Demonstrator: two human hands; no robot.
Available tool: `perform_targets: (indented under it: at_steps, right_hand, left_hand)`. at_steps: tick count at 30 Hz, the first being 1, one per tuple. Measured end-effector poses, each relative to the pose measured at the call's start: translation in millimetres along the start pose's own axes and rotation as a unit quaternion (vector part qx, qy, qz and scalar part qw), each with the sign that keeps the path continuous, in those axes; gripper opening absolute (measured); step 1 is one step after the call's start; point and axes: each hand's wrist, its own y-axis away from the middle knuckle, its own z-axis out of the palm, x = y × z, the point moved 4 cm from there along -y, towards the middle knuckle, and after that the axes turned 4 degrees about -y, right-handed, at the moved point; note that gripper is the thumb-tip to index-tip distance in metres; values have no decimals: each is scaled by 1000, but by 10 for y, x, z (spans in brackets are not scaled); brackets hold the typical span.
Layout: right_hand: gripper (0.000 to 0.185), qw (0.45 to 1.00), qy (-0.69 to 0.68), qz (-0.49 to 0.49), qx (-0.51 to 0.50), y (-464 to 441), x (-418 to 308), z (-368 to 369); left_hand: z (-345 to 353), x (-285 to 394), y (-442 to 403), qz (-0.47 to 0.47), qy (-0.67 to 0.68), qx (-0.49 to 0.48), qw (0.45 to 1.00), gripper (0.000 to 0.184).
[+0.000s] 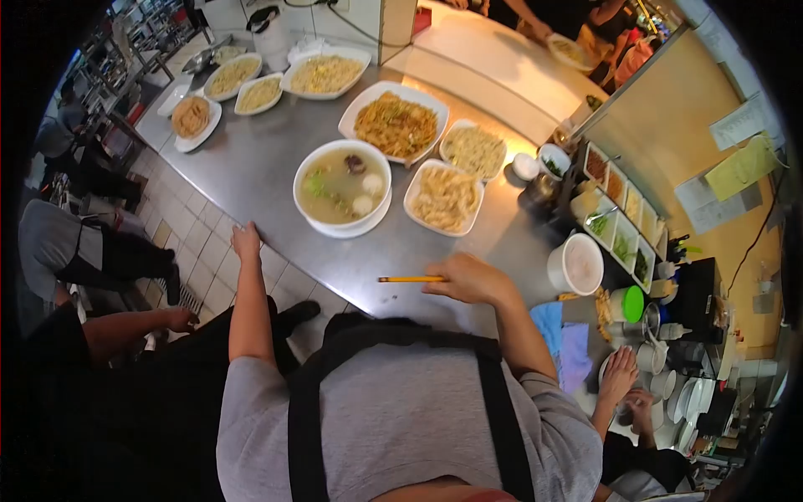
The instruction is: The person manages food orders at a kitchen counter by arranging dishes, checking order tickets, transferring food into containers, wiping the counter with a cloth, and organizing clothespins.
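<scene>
My right hand (470, 279) is closed around a yellow pencil (410, 279) over the steel counter (335, 268). Its dark tip points left. At the counter's left edge rests my left hand (247, 240), holding nothing visible, its fingers small in view. Between and beyond my hands stands a white bowl of soup (341, 184) with pale balls and greens, on a white saucer (347, 227). Right of it is a square bowl of pale, glossy food (443, 197). Behind sit a plate of fried noodles (395, 124) and a dish of fried rice (473, 151).
More rice dishes (326, 74) and a plate of round flat items (191, 117) line the far left. Topping trays (619, 234), a white tub (575, 266) and blue cloths (559, 335) are at right. A co-worker's hands (619, 376) work lower right; another person (75, 243) stands left.
</scene>
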Motion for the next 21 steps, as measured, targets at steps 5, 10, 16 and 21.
perform_targets:
  at_steps: [5, 10, 16, 21]
  right_hand:
    - [22, 976, -97, 43, 189, 201, 766, 573]
    - [28, 793, -265, 208, 507, -20, 1710, -43]
    - [36, 545, -706, 46, 450, -793, 2149, -362]
    - [34, 535, -696, 60, 476, -1000, 2238, -532]
  left_hand:
    - [-409, 902, -192, 171, 202, 33, 964, 37]
    - [-34, 2314, -103, 150, 306, -369, 865, 40]
    - [807, 3140, 100, 96, 249, -665, 698, 42]
    - [1175, 3317, 223, 57, 295, -678, 670, 34]
